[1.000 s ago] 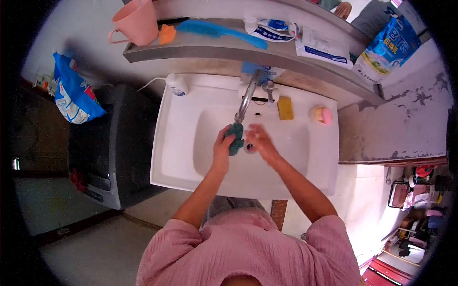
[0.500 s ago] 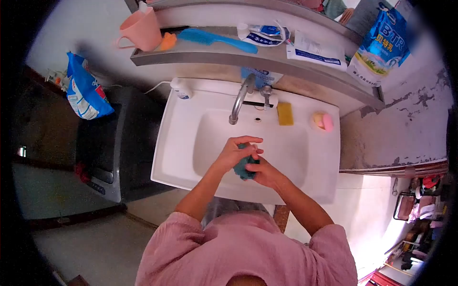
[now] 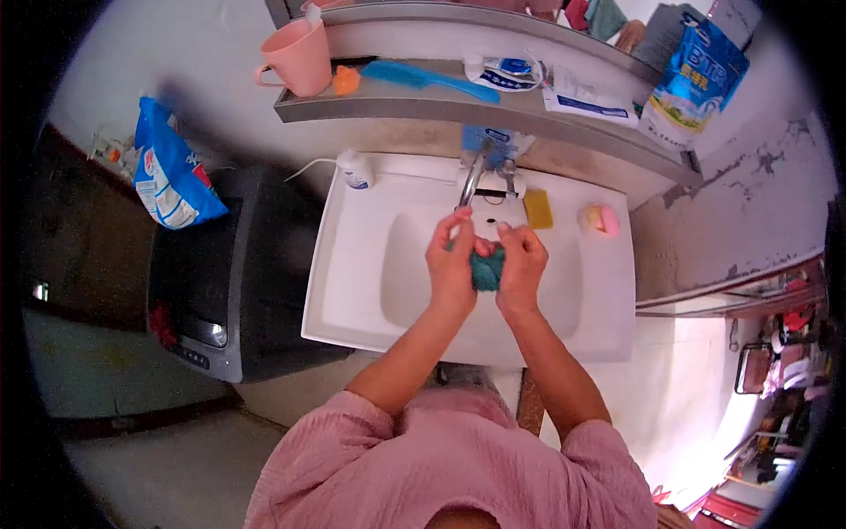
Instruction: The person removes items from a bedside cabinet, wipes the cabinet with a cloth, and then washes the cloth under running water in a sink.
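Note:
A crumpled dark green cloth (image 3: 487, 269) is bunched between my two hands above the white sink basin (image 3: 407, 264). My left hand (image 3: 451, 266) is closed on its left side, fingers pointing up near the tap (image 3: 474, 181). On the other side my right hand (image 3: 523, 263) grips the cloth, its fingers curled and thumb raised. No water stream can be made out from the spout.
A yellow sponge (image 3: 538, 210), a pink and cream soap (image 3: 602, 220) and a white bottle (image 3: 354, 169) rest on the sink's rim. Overhead, a shelf (image 3: 388, 110) carries a pink mug (image 3: 298, 58), a blue comb (image 3: 432, 79) and tubes. A dark washing machine (image 3: 198, 273) stands left.
Both hands have moved forward toward the tap and turned more upright. They were overlapped around the cloth and now sit side by side, gripping it. The camera view has shifted slightly.

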### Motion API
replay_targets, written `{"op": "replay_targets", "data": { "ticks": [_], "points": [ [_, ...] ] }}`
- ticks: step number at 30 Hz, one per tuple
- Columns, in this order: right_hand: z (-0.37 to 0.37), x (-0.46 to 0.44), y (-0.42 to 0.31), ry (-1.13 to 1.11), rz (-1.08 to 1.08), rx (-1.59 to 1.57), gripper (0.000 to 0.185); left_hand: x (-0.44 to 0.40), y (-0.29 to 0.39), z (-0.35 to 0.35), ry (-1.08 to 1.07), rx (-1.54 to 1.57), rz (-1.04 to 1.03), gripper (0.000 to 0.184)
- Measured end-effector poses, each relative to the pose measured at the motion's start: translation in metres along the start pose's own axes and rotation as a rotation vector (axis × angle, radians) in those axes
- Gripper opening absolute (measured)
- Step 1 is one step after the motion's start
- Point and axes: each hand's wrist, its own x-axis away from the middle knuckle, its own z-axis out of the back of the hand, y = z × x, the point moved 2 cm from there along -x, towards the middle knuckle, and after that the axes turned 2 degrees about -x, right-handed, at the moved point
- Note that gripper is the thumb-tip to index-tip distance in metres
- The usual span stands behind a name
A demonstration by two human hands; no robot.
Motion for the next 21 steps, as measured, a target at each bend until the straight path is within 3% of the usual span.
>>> {"op": "replay_targets", "data": {
  "ticks": [5,8,9,15,18,21],
  "points": [
    [-0.034,0.013,-0.041,-0.247,0.686,0.555,0.022,-0.031,0.001,0.021,0.002,0.144,0.267,0.024],
    [-0.048,0.019,-0.063,-0.411,0.927,0.566,0.018,-0.019,0.026,0.005,-0.063,0.133,0.440,0.021],
    [-0.051,0.016,-0.059,-0.431,1.046,0.639,0.015,-0.018,0.031,0.007,-0.188,0.019,0.395,0.018],
    [-0.049,0.020,-0.069,-0.580,1.368,1.005,0.015,-0.047,0.020,0.019,-0.586,-0.189,0.495,0.026],
    [-0.054,0.026,-0.085,-0.550,1.443,0.858,0.019,-0.058,0.012,0.015,-0.721,-0.111,0.550,0.024],
    [-0.053,0.027,-0.087,-0.552,1.350,0.791,0.019,-0.066,0.004,0.014,-0.830,-0.008,0.601,0.023]
  ]
}}
